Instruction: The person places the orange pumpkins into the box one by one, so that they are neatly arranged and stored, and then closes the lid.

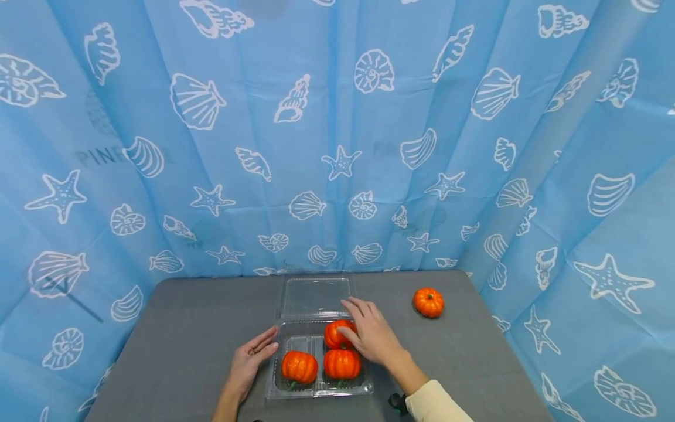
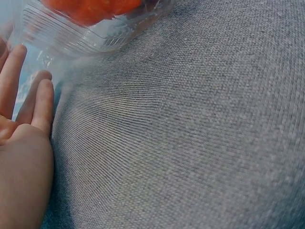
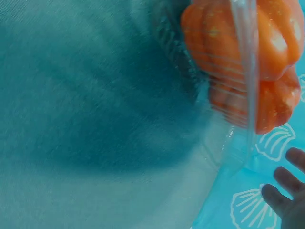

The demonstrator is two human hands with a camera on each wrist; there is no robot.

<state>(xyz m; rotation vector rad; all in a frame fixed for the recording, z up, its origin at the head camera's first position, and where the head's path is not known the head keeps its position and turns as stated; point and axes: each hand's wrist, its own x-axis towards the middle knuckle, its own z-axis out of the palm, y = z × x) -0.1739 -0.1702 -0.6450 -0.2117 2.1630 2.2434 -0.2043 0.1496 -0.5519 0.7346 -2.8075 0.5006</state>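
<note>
A clear plastic clamshell container (image 1: pixel 273 384) stands on the grey table, its lid (image 1: pixel 315 296) folded back behind it. Inside are three small orange pumpkins: one front left (image 1: pixel 299 367), one front right (image 1: pixel 342 364) and one back right (image 1: pixel 333 334). My right hand (image 1: pixel 375 334) is at the back right pumpkin, thumb overlapping it and fingers spread beyond, near the hinge. In the right wrist view, the fingertips (image 3: pixel 275 195) stand apart from the pumpkins. My left hand (image 1: pixel 250 362) is beside the container's left wall, fingers extended, fingertips right at the rim.
Another orange pumpkin (image 1: pixel 428 302) sits on the table (image 1: pixel 211 316) at the back right. A small black object (image 1: pixel 398 403) lies by the right sleeve. A blue curtain (image 1: pixel 337 117) with white shells hangs behind the table and along its sides.
</note>
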